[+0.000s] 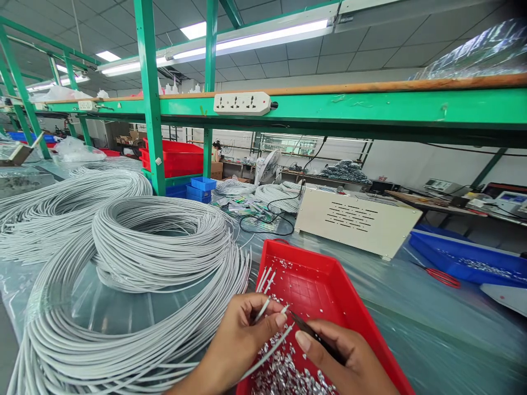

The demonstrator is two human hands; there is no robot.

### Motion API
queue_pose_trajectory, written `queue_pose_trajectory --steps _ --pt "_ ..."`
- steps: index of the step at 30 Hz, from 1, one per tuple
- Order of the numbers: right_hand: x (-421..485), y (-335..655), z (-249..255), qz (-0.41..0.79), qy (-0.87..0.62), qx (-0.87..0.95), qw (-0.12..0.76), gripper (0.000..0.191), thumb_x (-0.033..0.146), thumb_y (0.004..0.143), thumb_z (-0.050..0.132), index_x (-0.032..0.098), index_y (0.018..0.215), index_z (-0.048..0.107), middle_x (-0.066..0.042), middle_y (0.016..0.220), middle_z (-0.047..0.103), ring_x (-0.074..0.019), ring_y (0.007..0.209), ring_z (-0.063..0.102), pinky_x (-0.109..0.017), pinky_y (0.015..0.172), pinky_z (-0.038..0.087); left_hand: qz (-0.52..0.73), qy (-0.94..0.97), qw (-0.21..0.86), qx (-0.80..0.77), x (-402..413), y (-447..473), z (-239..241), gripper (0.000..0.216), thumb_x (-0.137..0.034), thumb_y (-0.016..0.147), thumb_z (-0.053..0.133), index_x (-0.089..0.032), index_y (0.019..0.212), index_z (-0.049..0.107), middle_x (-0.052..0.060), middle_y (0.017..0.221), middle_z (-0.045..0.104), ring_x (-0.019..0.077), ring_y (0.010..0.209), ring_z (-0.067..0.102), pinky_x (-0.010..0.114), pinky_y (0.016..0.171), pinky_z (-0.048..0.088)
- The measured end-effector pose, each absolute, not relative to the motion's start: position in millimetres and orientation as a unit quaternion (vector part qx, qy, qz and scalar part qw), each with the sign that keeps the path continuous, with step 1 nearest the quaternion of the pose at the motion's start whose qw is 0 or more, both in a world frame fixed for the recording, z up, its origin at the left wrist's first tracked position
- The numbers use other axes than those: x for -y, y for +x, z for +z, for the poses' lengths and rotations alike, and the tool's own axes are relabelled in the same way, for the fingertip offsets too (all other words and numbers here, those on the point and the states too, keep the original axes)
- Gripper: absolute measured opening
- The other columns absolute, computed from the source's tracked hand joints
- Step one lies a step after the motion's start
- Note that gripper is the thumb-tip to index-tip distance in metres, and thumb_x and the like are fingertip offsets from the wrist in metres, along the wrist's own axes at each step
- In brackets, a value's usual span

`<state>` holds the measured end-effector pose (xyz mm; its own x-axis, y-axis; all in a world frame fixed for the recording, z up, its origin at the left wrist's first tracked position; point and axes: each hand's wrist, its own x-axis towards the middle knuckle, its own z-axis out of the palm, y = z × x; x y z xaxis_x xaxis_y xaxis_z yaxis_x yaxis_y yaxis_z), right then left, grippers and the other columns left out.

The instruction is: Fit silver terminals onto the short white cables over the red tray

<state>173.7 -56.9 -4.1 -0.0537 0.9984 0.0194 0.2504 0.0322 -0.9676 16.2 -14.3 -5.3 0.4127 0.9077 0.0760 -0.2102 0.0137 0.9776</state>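
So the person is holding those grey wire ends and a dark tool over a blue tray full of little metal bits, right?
Not quite: the tray under the hands is red, not blue, as the head view shows. The left hand does hold grey wire ends, the right hand a dark tool, over small metal bits.

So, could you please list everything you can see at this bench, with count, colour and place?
cable coils: several, pale grey, left on the bench
red tray: one, red, front centre
metal terminals: many, silver, loose in the tray
cable ends: a few, grey, over the tray
tweezers: one, dark, over the tray
cream unit: one, vented, behind the tray
blue tray: one, far right
power strip: one, white, on the green shelf rail
desk fan: one, white, background
left hand: grip on the cable ends
right hand: grip on the tweezers
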Motion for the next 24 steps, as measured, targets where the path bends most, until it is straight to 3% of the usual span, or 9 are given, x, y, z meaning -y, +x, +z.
queue_pose_trajectory --steps 5,24 --pt "57.3 172.7 -4.0 0.442 -0.537 0.57 0.437 0.04 0.054 0.071 0.06 0.014 0.066 0.061 0.001 0.062 0.048 -0.0139 0.062 0.04 -0.024 0.056 0.033 0.422 0.563 0.639 -0.31 15.3 16.0 -2.8 0.035 -0.043 0.07 0.065 -0.009 0.071 0.06 0.0 0.062 0.05 0.0097 0.059 0.04 0.023 0.058 0.031" --pt "57.0 173.9 -5.5 0.435 -0.551 0.574 0.422 0.041 0.057 0.07 0.058 0.017 0.065 0.063 -0.001 0.062 0.058 -0.0188 0.066 0.052 -0.027 0.06 0.041 0.392 0.595 0.632 -0.306 17.4 15.1 0.1 0.038 -0.048 0.07 0.062 -0.011 0.065 0.055 -0.001 0.061 0.042 0.0106 0.06 0.033 0.024 0.057 0.027"
